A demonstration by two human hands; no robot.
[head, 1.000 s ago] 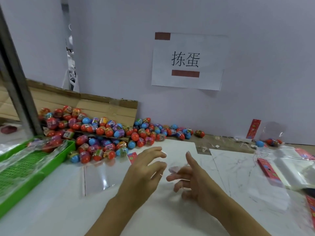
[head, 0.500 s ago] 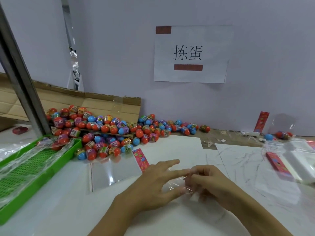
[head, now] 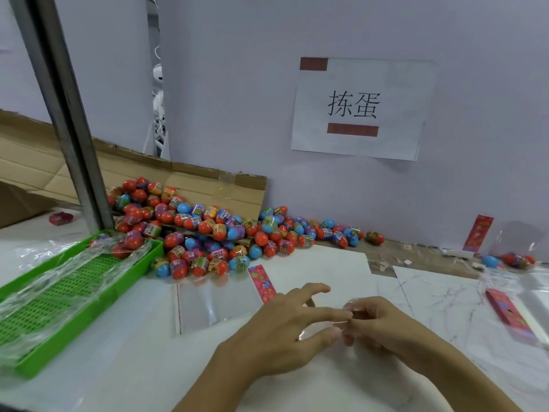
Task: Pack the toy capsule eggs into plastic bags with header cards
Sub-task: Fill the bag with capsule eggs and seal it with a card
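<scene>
— Two hands meet low in our view: the left hand (head: 285,328) and the right hand (head: 377,322) come together over the white worktop (head: 118,367). What do we hold?

— We pinch a small clear plastic bag (head: 319,330) between them. Our left thumb and forefinger lie along its edge, fingers nearly straight; our right fingers curl round its other end.

— And the eggs?

— We see the heap of red, blue and purple plastic capsule eggs (head: 208,233) well beyond the left hand, spilling from a flattened brown cardboard box (head: 190,179) against the wall. None is in either hand.

— Anything nearer?

— Another flat clear bag with a pink flowered header card (head: 263,282) lies just beyond our left fingers. A green plastic tray (head: 83,295) sits far left, with crumpled film over it.
</scene>
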